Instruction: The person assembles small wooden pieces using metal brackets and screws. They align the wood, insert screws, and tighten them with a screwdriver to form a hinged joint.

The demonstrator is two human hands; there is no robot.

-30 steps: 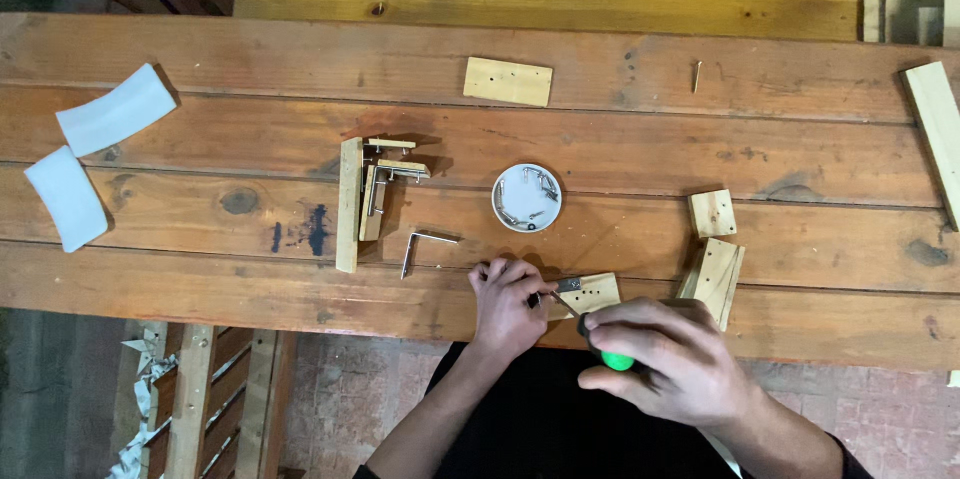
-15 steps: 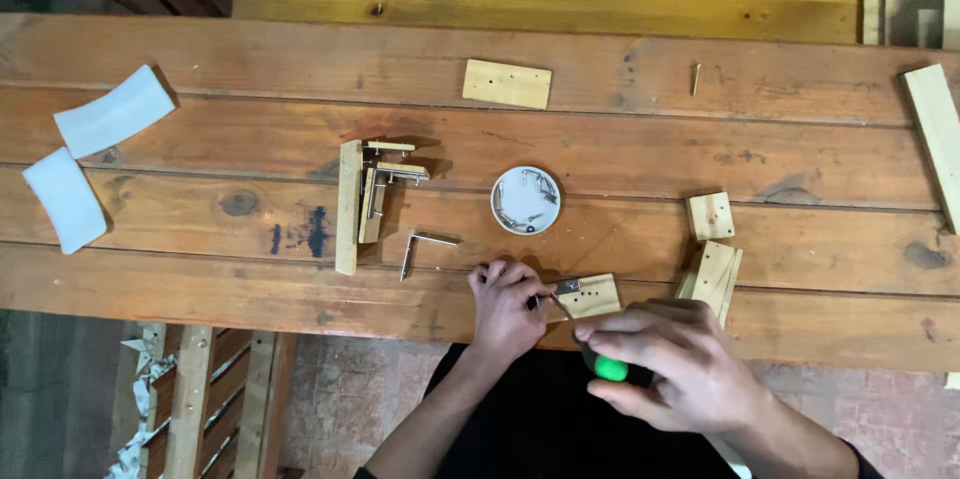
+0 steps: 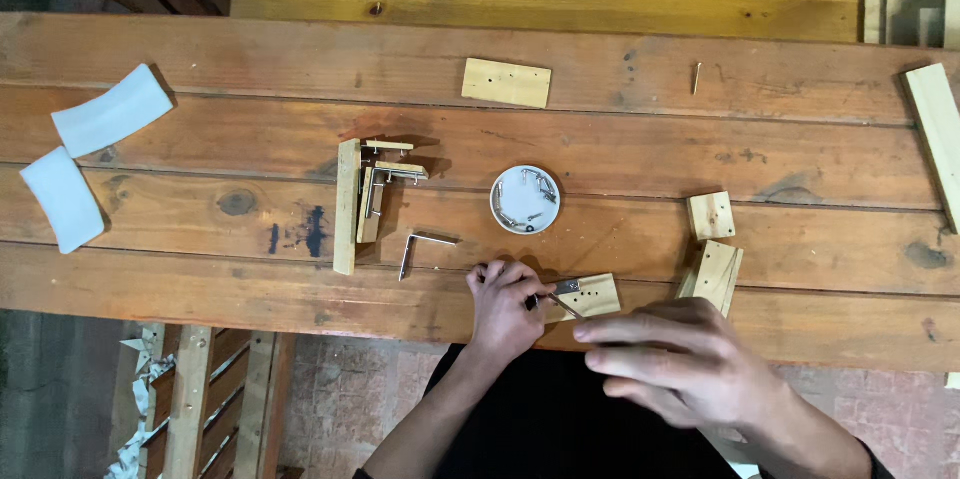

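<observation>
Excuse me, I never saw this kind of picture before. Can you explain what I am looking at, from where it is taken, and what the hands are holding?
There is no machine here: a person works with two bare hands, and a camera on the person's head looks straight down at a wooden table.

The left hand pinches something small against a little wooden block with a metal piece on it. The right hand holds a thin tool, likely a screwdriver, its tip at that block.

Also on the table: a small round white dish with metal bits in it, a bent metal bracket, a partly built wooden assembly, several loose wooden blocks, and two white curved pieces at the far left.
</observation>
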